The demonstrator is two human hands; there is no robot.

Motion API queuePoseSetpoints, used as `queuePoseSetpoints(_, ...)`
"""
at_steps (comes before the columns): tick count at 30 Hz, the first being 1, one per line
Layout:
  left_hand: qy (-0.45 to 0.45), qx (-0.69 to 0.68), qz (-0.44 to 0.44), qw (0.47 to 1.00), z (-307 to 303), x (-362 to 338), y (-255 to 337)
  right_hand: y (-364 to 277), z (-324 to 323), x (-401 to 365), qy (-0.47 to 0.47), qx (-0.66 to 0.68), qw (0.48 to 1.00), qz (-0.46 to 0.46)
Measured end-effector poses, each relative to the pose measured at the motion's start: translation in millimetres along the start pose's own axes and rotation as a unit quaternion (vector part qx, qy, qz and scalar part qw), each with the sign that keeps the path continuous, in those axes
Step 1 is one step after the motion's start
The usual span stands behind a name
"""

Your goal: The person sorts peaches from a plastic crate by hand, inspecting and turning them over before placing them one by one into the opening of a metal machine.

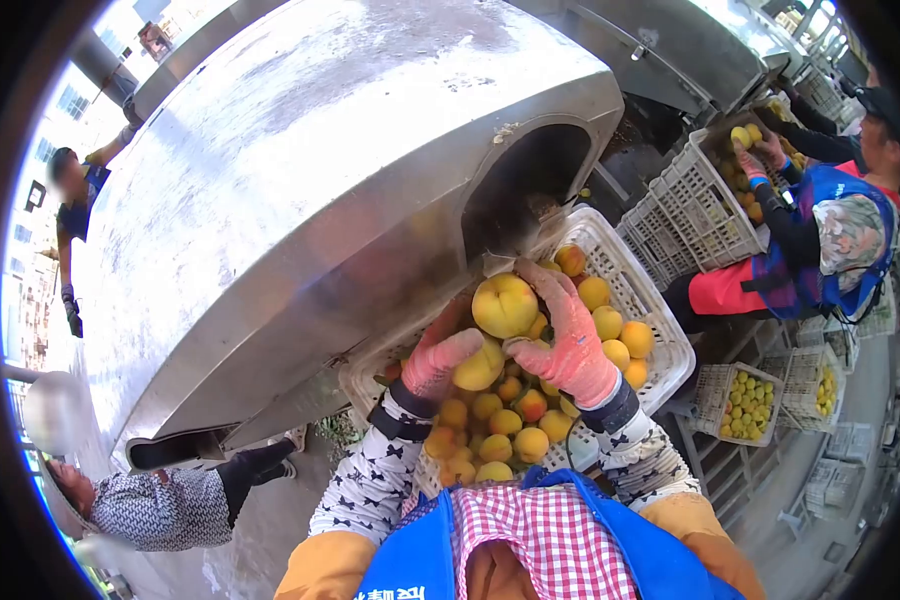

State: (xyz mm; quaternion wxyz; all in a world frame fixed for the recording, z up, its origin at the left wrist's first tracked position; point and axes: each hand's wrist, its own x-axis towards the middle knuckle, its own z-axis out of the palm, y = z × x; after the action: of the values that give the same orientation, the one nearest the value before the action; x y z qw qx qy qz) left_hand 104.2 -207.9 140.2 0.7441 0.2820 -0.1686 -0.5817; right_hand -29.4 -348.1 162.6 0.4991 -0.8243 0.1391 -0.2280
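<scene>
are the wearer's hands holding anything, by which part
The right hand seemingly holds the upper large fruit by its right side; the left hand touches the large fruit below at left, grip unclear.

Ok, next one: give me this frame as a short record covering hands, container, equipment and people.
left hand: gloved, beside the lower yellow fruit; grip unclear
right hand: gloved, beside the upper yellow fruit; grip unclear
container: white crate below the hands, holding many yellow-orange fruits
equipment: metal housing with a dark opening near the crate
co-worker: picture right, gloved hands at yellow fruit above another crate
others: two people at picture left
</scene>
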Motion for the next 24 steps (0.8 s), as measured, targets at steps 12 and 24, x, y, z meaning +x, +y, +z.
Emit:
queuePoseSetpoints(12, 0.17, -0.028, 0.072, 0.982, -24, 4, -30, 33, 9, 57, 0.168, -0.195, 0.966, -0.021)
queuePoseSetpoints(24, 0.102, -0.215, 0.122, 0.964, -14, 1, -25, 1, 12, 9, -0.015, -0.079, 0.997, -0.01)
